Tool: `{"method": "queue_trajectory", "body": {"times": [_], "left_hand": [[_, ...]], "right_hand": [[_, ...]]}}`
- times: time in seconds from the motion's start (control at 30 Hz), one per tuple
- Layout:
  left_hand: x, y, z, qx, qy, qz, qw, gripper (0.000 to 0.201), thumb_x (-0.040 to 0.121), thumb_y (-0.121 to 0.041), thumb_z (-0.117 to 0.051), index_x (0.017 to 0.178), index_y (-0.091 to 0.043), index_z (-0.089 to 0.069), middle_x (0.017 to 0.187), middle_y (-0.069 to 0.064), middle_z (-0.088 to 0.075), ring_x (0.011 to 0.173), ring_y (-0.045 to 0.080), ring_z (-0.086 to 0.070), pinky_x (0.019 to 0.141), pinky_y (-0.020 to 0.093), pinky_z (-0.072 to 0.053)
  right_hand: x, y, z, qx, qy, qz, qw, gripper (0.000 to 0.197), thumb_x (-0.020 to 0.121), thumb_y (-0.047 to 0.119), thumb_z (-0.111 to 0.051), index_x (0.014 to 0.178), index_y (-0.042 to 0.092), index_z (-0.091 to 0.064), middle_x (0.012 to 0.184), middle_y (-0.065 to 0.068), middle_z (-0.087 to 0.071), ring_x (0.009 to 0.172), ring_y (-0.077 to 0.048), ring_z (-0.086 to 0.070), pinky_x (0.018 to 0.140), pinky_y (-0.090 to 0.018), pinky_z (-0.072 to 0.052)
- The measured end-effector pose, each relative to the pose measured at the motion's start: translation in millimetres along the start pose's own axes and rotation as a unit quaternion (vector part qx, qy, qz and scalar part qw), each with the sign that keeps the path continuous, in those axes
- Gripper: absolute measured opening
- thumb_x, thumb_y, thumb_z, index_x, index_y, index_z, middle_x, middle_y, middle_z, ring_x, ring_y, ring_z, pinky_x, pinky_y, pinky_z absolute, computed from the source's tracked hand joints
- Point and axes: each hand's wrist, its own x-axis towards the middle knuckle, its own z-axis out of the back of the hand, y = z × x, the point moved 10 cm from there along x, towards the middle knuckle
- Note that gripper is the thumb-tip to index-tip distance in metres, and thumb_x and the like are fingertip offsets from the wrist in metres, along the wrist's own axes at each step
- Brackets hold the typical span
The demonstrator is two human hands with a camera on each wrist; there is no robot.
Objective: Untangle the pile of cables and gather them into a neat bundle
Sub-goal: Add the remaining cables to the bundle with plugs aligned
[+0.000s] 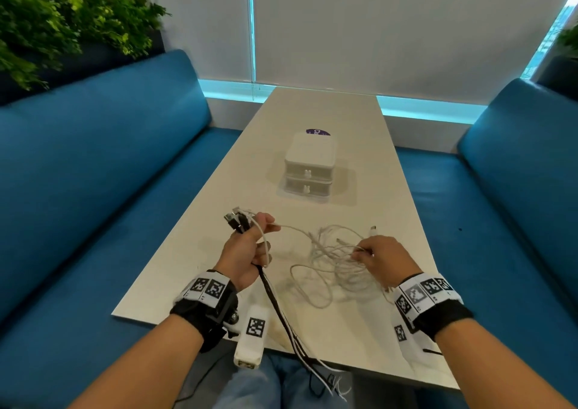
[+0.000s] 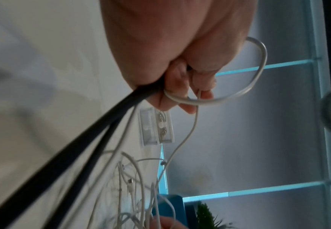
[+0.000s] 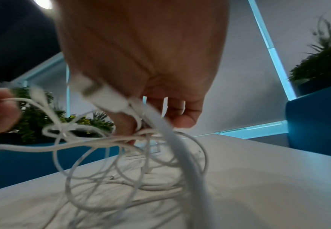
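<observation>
My left hand (image 1: 250,246) grips a bundle of black and white cables (image 1: 278,308); their plugs (image 1: 236,221) stick out above the fist and the tails hang off the table's near edge. In the left wrist view the black cables (image 2: 86,134) run from the fist (image 2: 180,86) with a white loop (image 2: 254,77) around the fingers. A tangle of thin white cables (image 1: 331,261) lies on the table between the hands. My right hand (image 1: 375,255) pinches strands of that tangle (image 3: 121,155), and a thicker white cable with a plug (image 3: 109,96) crosses its palm.
A white two-drawer box (image 1: 309,167) stands mid-table beyond the cables. The beige table (image 1: 328,117) is narrow, flanked by blue sofas (image 1: 109,158). Plants (image 1: 62,17) sit behind the left sofa. A white tagged device (image 1: 251,339) hangs below my left wrist.
</observation>
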Motion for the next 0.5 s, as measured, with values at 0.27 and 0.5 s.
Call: {"method": "queue_trajectory", "body": {"times": [0.27, 0.5], "left_hand": [[-8.7, -6.7, 32.1, -0.02, -0.034, -0.02, 0.999, 0.024, 0.099, -0.033, -0.047, 0.089, -0.015, -0.059, 0.092, 0.003, -0.063, 0.038, 0.006, -0.023, 0.034, 0.017, -0.023], [-19.4, -9.7, 9.5, 0.036, 0.005, -0.034, 0.999, 0.022, 0.098, -0.028, -0.049, 0.088, -0.014, -0.063, 0.091, 0.003, -0.066, 0.042, 0.007, -0.023, 0.039, 0.019, -0.021]], "right_hand": [[8.8, -16.2, 24.5, 0.006, -0.049, -0.059, 0.997, 0.008, 0.09, 0.025, -0.062, 0.092, 0.019, -0.068, 0.089, -0.006, -0.064, 0.086, -0.027, -0.059, 0.07, -0.028, -0.04], [-14.3, 76.7, 22.9, -0.078, 0.03, 0.077, 0.994, 0.073, 0.08, 0.01, -0.064, 0.143, 0.034, -0.036, 0.13, -0.002, -0.036, 0.109, -0.02, -0.049, 0.095, -0.032, -0.044]]}}
